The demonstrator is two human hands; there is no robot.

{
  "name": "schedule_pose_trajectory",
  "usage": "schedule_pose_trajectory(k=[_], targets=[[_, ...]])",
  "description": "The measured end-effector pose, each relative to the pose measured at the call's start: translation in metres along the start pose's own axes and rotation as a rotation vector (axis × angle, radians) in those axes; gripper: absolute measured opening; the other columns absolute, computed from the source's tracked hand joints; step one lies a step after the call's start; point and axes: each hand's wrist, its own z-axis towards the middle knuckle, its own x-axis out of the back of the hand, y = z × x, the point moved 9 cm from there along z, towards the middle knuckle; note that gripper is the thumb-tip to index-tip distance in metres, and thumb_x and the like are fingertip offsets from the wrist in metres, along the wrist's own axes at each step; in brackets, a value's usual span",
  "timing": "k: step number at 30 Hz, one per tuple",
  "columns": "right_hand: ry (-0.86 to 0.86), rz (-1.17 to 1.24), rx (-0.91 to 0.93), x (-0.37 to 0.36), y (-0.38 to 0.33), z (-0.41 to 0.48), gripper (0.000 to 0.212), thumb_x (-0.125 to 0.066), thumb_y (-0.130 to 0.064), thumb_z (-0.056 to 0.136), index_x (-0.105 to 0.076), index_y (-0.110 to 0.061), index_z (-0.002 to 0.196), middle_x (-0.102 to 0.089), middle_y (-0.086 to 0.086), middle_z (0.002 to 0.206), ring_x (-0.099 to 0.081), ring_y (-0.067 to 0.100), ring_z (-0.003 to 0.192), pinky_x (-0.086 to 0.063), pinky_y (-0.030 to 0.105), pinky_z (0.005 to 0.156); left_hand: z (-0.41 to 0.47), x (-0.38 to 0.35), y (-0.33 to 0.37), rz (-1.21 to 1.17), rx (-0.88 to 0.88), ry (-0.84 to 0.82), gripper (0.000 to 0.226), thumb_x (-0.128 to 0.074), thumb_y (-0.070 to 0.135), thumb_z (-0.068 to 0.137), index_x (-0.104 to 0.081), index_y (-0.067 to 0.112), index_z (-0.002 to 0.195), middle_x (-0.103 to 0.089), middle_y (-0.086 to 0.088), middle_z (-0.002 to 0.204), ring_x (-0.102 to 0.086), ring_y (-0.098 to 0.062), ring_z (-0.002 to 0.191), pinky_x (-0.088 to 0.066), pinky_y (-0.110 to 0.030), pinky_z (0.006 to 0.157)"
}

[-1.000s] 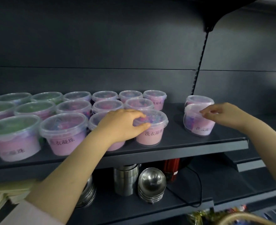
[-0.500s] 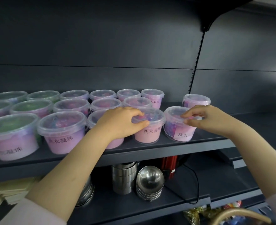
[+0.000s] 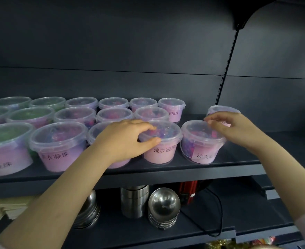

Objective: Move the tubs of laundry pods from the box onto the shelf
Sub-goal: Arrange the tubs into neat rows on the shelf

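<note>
My left hand [image 3: 128, 141] lies across the lid of the labelled tub [image 3: 161, 151] in the front row, fingers curled over the clear top and thumb pressed against the near rim, so the hand is clamped on it. My right hand [image 3: 232, 130] reaches over the end tub [image 3: 202, 142], just to the right of the first; its fingers are bent and bunched on the far edge of the lid, holding the tub there, though my own knuckles hide the thumb. Both tubs stand upright on the shelf [image 3: 184, 169] near its front lip, close together but not touching. My left wrist covers much of a third tub [image 3: 97, 132] beside them. Behind my right hand a lone tub [image 3: 220, 109] stands apart from the rest. To the left the pink tubs [image 3: 58, 141] run back in three rows, with green-filled tubs [image 3: 29, 115] at the far left. On the lower shelf [image 3: 237, 221] sit a stack of steel bowls [image 3: 164, 203], a stack of steel cups [image 3: 134, 200], more bowls [image 3: 90, 211] behind my left forearm, a red object [image 3: 186, 191] too shadowed to name, and a black cable [image 3: 218, 212] looping across. The back panel [image 3: 112, 51] is dark grey, split by a slotted upright [image 3: 225, 78]
</note>
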Motion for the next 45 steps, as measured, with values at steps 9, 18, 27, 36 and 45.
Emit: schedule_pose_trajectory(k=[9,18,27,36,45], targets=[[0.049,-0.272,-0.089,0.033,0.065,0.057,0.025,-0.055,-0.019,0.093,-0.072,-0.022,0.111,-0.066,0.003,0.124,-0.057,0.025,0.115,-0.038,0.027,0.092,0.001,-0.002,-0.006,0.009,0.033,-0.014,0.066,-0.024,0.088,0.072,-0.043,0.059,0.129,-0.043,0.039,0.135,-0.038,0.014,0.123,-0.037,-0.023,0.101],[-0.121,-0.167,0.091,-0.008,0.033,0.086,0.027,-0.063,-0.017,0.084,-0.071,-0.036,0.102,-0.072,-0.016,0.094,-0.066,0.003,0.091,-0.046,0.024,0.086,0.002,0.002,-0.005,0.001,0.035,-0.002,0.057,-0.029,0.090,0.070,-0.036,0.071,0.123,-0.036,0.053,0.126,-0.026,0.032,0.113,-0.030,-0.011,0.092],[-0.260,-0.251,0.056,-0.010,0.057,0.123,0.026,-0.064,-0.035,0.088,-0.069,-0.041,0.113,-0.062,-0.016,0.127,-0.054,0.013,0.121,-0.040,0.035,0.105,0.002,0.003,-0.004,0.004,0.036,-0.023,0.058,-0.028,0.091,0.070,-0.034,0.070,0.124,-0.030,0.059,0.119,-0.018,0.037,0.113,-0.025,-0.011,0.094],[-0.417,-0.293,0.092,-0.011,0.061,0.125,0.020,-0.065,-0.037,0.089,-0.067,-0.049,0.106,-0.058,-0.010,0.121,-0.056,0.005,0.106,-0.037,0.024,0.096,0.002,0.004,-0.003,-0.025,0.033,-0.020,0.057,-0.031,0.090,0.068,-0.036,0.073,0.122,-0.031,0.052,0.133,-0.026,0.028,0.123,-0.027,-0.007,0.094],[-0.504,-0.201,0.047,-0.021,0.046,0.119,0.048,-0.060,-0.080,0.055,-0.069,-0.059,0.097,-0.054,-0.012,0.114,-0.052,0.003,0.113,-0.033,0.026,0.105,0.003,0.002,-0.004,-0.041,0.027,-0.026,0.058,-0.032,0.090,0.069,-0.040,0.071,0.123,-0.036,0.049,0.133,-0.030,0.025,0.123,-0.031,-0.011,0.094]])
